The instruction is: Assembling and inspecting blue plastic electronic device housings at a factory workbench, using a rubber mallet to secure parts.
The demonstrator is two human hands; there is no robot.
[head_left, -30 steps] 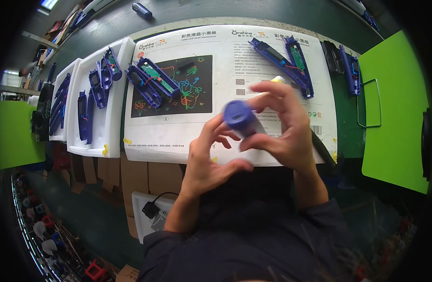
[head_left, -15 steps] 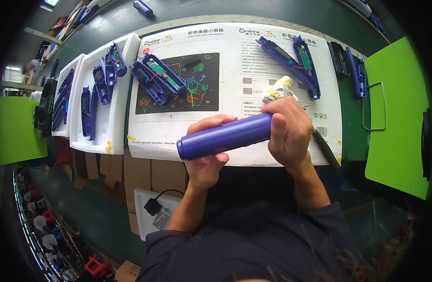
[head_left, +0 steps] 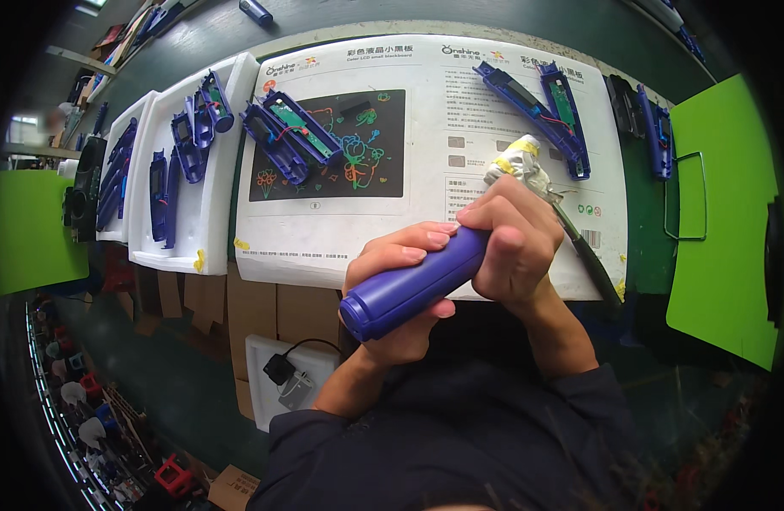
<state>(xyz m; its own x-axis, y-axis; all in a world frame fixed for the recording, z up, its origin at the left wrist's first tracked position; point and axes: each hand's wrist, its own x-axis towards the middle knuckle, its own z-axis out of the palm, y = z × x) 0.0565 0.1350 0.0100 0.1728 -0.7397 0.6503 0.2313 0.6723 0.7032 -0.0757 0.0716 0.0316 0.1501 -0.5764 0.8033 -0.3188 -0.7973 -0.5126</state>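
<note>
Between my hands is a closed blue cylindrical casing [head_left: 413, 285], its near end tilted down to the left. My left hand [head_left: 396, 315] wraps round its left part from beneath, fingertips on the top side. My right hand [head_left: 515, 243] grips the far right end, which its fingers partly hide. Beyond my right hand, a tool with a dark handle [head_left: 590, 260] and a cloth-wrapped, yellow-taped end [head_left: 521, 166] lies on the printed cardboard sheet [head_left: 324, 238]. Opened blue casings with green circuit boards and red wires lie there too, one pair at left [head_left: 294, 136], another at right [head_left: 545, 119].
White foam trays [head_left: 183, 255] at left hold several opened casings. A green panel [head_left: 723, 221] with a wire stand [head_left: 704, 200] is at right, beside another opened casing [head_left: 658, 132]. Below the table edge, a white tray [head_left: 260, 375] holds a black adapter [head_left: 279, 369].
The casing has turned, its near end swinging down and to the right. My left hand has slid along it toward my right, and its fingers now wrap further over the top.
</note>
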